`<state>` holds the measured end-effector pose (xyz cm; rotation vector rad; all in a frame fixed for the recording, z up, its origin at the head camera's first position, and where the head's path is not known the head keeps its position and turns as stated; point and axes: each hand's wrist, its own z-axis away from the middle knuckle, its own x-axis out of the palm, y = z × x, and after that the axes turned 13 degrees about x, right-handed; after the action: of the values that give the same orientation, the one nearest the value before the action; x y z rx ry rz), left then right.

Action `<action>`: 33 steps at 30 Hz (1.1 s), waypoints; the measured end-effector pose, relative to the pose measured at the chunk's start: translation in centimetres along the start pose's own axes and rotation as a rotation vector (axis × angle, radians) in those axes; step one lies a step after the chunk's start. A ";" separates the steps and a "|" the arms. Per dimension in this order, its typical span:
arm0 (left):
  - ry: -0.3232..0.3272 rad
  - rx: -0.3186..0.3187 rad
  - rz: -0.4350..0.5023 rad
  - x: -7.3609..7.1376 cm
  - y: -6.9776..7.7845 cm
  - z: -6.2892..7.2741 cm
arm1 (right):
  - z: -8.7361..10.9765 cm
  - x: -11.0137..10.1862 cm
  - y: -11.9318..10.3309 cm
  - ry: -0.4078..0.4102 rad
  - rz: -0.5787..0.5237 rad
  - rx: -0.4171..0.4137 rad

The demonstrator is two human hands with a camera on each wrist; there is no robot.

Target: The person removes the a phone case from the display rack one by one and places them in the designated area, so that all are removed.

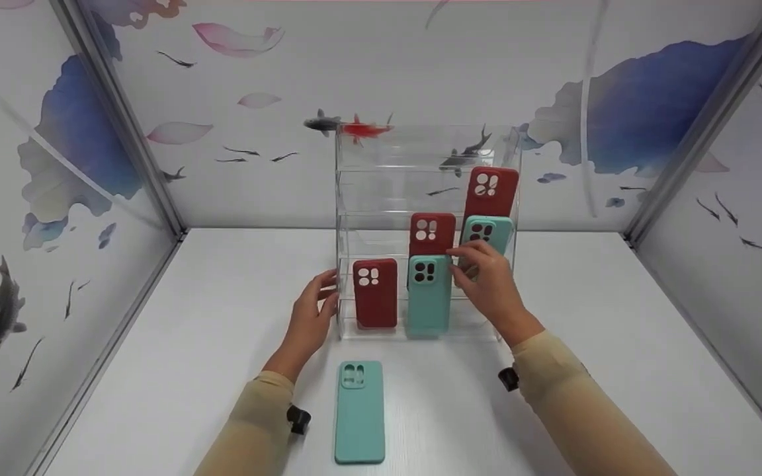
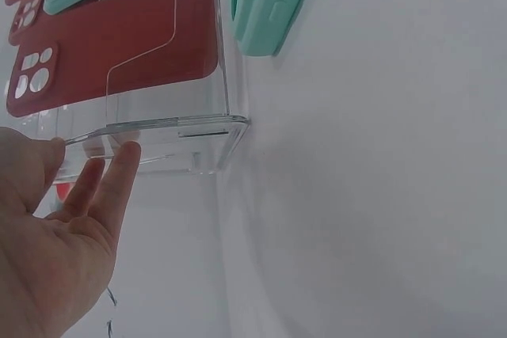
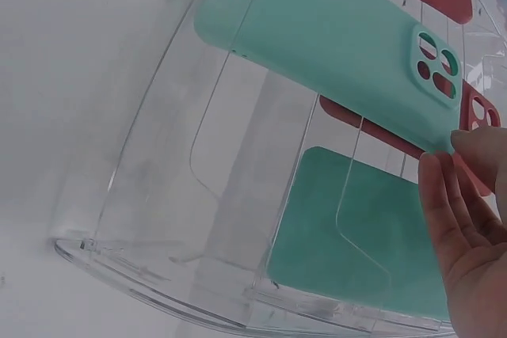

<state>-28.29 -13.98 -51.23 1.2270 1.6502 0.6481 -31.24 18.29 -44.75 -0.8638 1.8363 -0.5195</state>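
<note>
White walls [image 1: 354, 66] with painted fish [image 1: 2, 311] and petals [image 1: 239, 39] surround a white desk [image 1: 222, 284], and metal posts [image 1: 125, 119] stand in the corners. On the desk is a clear stepped rack [image 1: 374, 213]. One red case [image 1: 375, 294] leans at its lower left, a second red case [image 1: 432, 233] is just behind the middle column's front piece, and a third red case [image 1: 493, 192] is highest, at the right. Below this last one, a green case [image 1: 497, 228] is partly covered by the right hand [image 1: 487, 277]. Another green case [image 1: 360, 413] lies flat before the rack.

The middle green phone case [image 1: 428, 301] stands in the lowest row, tilted back. It is smooth and mint-coloured, with rounded corners and a raised square with four openings. The right hand pinches its upper right corner between thumb and finger. The left hand [image 1: 310, 316] touches the rack's left side, its thumb and fingers apart.
</note>
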 end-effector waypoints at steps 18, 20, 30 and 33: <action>0.010 -0.012 -0.004 0.2 0.0 0.0 | 0.4 0.5 0.4 -0.001 -0.022 0.065; 0.011 -0.009 0.000 0.2 0.0 0.0 | 0.4 0.5 0.4 0.001 -0.031 0.061; 0.004 -0.011 -0.014 0.1 0.0 0.0 | 0.3 0.0 0.8 -0.037 -0.104 0.091; 0.001 -0.005 -0.014 0.2 0.0 0.0 | 0.3 -0.4 1.0 -0.057 -0.120 0.109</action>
<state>-28.33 -13.82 -51.31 1.2110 1.6555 0.6444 -31.24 19.23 -45.32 -0.9091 1.6953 -0.6580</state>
